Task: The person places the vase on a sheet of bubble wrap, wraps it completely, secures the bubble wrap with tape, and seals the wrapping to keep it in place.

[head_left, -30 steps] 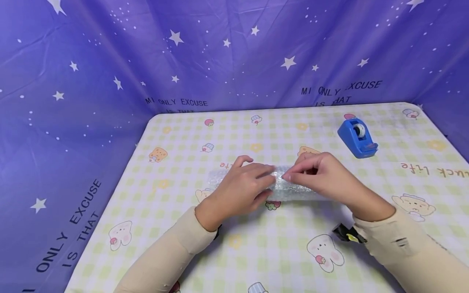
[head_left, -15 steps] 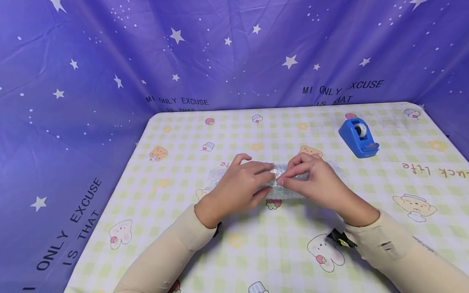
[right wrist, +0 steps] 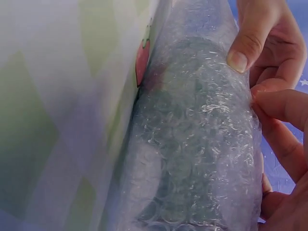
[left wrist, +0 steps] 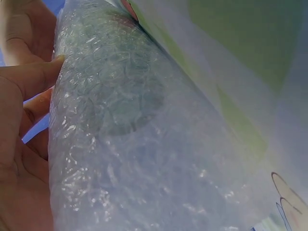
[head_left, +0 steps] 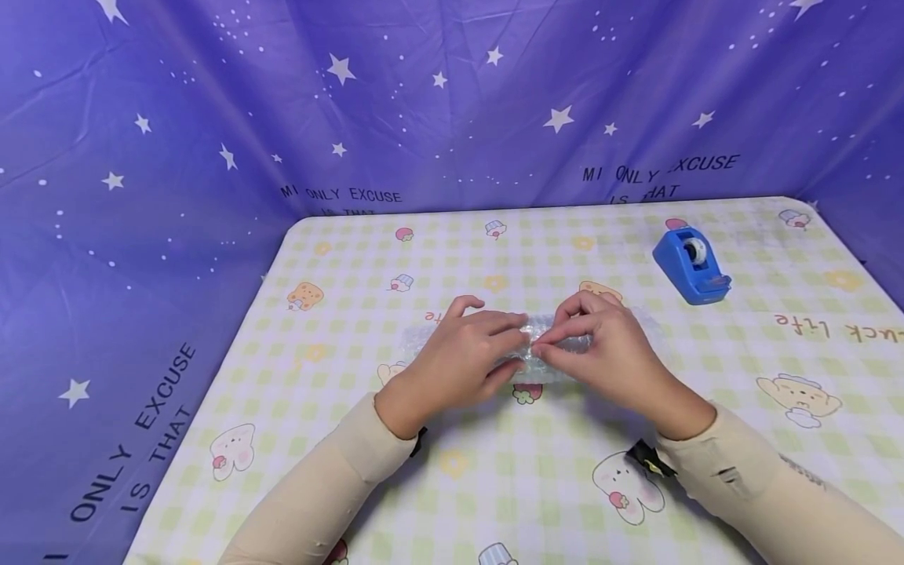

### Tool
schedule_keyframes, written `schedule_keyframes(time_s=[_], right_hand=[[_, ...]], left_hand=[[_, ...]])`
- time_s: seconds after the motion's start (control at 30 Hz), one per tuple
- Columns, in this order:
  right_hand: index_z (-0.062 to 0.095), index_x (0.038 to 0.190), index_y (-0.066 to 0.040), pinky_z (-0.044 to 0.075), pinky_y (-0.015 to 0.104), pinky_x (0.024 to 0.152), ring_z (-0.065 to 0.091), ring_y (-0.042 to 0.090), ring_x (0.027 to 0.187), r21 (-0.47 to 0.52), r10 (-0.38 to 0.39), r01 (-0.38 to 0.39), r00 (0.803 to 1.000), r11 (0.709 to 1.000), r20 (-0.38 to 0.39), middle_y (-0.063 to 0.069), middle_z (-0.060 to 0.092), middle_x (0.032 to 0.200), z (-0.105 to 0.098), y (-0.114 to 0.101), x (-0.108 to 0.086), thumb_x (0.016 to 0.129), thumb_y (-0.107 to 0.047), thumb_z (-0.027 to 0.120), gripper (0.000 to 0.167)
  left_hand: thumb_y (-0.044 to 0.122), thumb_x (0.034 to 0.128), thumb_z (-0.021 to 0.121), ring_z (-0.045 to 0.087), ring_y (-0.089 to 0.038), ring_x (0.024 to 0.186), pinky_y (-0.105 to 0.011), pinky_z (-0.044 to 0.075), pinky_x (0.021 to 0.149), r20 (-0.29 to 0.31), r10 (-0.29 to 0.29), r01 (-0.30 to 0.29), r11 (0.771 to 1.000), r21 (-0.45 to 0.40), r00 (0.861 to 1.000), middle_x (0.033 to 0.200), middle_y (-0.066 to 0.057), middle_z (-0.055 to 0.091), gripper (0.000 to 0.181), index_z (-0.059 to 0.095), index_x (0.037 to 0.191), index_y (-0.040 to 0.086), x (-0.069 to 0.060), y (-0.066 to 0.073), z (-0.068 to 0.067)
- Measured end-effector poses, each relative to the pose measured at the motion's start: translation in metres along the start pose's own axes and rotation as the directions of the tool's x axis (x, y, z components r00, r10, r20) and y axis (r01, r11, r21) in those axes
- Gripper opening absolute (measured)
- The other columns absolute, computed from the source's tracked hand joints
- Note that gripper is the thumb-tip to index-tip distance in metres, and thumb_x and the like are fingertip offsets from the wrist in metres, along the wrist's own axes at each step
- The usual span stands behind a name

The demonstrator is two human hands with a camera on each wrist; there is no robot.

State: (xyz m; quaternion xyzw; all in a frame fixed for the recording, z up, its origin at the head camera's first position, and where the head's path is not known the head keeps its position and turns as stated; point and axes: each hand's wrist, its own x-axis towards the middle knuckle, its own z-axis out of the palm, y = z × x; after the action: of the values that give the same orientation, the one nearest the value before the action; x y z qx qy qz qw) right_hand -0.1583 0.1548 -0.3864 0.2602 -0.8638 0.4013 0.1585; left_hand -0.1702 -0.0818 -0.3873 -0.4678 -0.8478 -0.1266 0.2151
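A roll of clear bubble wrap [head_left: 561, 373] lies across the middle of the table, around a greenish, round-ended object [right wrist: 185, 115] whose kind cannot be told through the bubbles. My left hand [head_left: 462, 357] holds the roll from its left half, thumb on the near side and fingers bent over the top. Close beside those fingers, my right hand [head_left: 610, 349] pinches at the top of the wrap with thumb and forefinger. In the right wrist view, the fingertips meet at the wrap's surface. Whether a bit of tape lies between them is too small to see.
A blue tape dispenser [head_left: 692, 267] with a roll of tape stands at the back right of the table. The tabletop [head_left: 353, 314] has a checked cloth with cartoon prints. Purple starry curtains [head_left: 438, 118] hang behind and at the sides.
My right hand has moved slightly left along the wrap, closer to my left fingers, and its wrist has come inward. My left hand has stayed in place on the roll.
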Motion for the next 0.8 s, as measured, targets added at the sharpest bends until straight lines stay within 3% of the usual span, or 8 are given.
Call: schedule_keyframes(time_s=[0.43, 0.8], right_hand=[[0.083, 0.080, -0.027, 0.034, 0.028, 0.084, 0.048, 0.011, 0.092, 0.040, -0.030, 0.032, 0.999, 0.999, -0.033, -0.009, 0.061, 0.087, 0.0027, 0.0010, -0.0014, 0.073, -0.010, 0.092, 0.020], [0.080, 0.078, -0.028, 0.038, 0.028, 0.075, 0.053, 0.007, 0.088, -0.034, -0.077, 0.074, 0.994, 0.997, -0.077, -0.008, 0.059, 0.096, 0.0084, 0.0048, -0.0051, 0.073, -0.015, 0.091, 0.018]], left_hand=[[0.027, 0.0896, 0.077, 0.070, -0.012, 0.117, -0.048, 0.040, 0.107, -0.012, 0.010, -0.010, 1.000, 0.007, 1.000, 0.128, 0.000, 0.073, 0.017, 0.075, 0.106, 0.022, -0.0001, 0.0002, 0.0002], [0.026, 0.0895, 0.077, 0.070, -0.012, 0.116, -0.048, 0.040, 0.108, -0.007, 0.008, -0.008, 1.000, 0.004, 1.000, 0.128, 0.001, 0.073, 0.015, 0.074, 0.103, 0.022, 0.0001, 0.0003, 0.0001]])
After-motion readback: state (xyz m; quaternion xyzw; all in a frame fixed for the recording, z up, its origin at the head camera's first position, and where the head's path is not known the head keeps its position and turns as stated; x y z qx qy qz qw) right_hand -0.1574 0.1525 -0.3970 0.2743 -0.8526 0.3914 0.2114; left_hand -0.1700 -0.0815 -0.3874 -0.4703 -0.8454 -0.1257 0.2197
